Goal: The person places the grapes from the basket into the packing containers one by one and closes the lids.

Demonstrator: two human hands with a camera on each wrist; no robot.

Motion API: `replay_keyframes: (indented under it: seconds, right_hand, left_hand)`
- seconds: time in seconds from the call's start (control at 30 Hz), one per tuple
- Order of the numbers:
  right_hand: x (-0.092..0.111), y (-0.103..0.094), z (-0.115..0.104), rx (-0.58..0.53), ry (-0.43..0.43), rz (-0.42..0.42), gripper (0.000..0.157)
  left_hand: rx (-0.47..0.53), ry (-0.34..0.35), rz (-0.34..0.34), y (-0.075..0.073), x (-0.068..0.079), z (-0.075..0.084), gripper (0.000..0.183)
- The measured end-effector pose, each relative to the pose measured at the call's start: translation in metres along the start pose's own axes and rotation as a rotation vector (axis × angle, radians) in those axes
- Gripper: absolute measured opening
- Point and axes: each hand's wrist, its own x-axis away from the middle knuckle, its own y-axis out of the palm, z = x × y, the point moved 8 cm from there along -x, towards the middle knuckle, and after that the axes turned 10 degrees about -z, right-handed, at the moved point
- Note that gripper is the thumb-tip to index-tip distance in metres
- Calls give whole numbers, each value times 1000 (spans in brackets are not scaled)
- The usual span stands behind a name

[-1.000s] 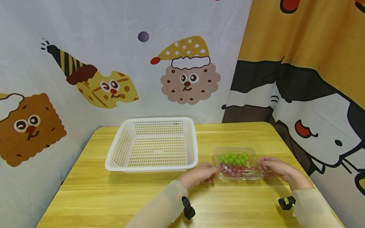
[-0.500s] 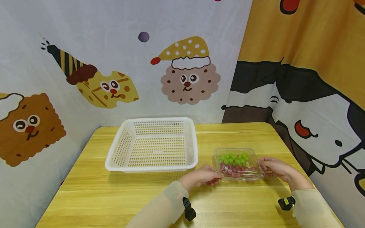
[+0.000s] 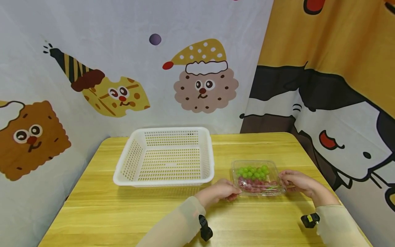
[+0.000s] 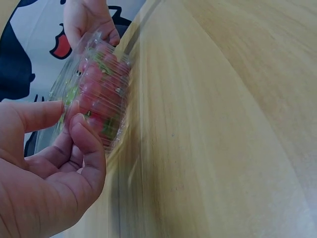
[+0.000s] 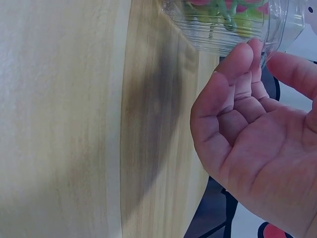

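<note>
A clear plastic clamshell box (image 3: 274, 171) lies on the table, right of centre in the head view. Green grapes (image 3: 253, 172) fill its far half and red grapes (image 3: 253, 185) the near half. My left hand (image 3: 218, 192) is at the box's front left corner, pinching the rim between thumb and fingertips. On the right side, my right hand (image 3: 297, 181) holds the edge by the fingertips, its palm showing in the right wrist view beside the box's ribbed wall (image 5: 208, 37). Through the plastic, red grapes (image 4: 94, 91) and green stems show in the left wrist view.
A white perforated plastic basket (image 3: 211, 151) with nothing in it stands left of the box on the wooden table (image 3: 117, 219). Behind the table hangs a cartoon-printed cloth (image 3: 135, 20). Each forearm wears a sleeve and a black wrist device (image 3: 205, 228).
My left hand has moved slightly right, from beside the box onto its front left corner. My right hand, the box and the basket have stayed put.
</note>
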Motion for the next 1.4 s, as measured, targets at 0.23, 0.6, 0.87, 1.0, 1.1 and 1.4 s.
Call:
replay_keyframes:
  seconds: [0.23, 0.6, 0.87, 1.0, 1.1, 1.4]
  right_hand:
    - [1, -2, 0, -1, 2, 12, 31]
    - [-1, -8, 1, 15, 15, 46, 32]
    - [1, -10, 1, 27, 50, 86, 34]
    - [6, -12, 2, 56, 87, 124, 38]
    - [8, -14, 1, 90, 110, 149, 40]
    - [11, -18, -19, 216, 124, 225, 38]
  left_hand:
    - [-5, 2, 33, -1, -3, -1, 25]
    - [-28, 52, 50, 1, 3, 6, 32]
    - [-177, 40, 37, -3, 18, 14, 25]
    - [-314, 7, 12, -4, 27, 23, 23]
    - [-417, 6, -22, -1, 35, 32, 22]
    - [-463, 179, -193, -19, 67, 69, 31]
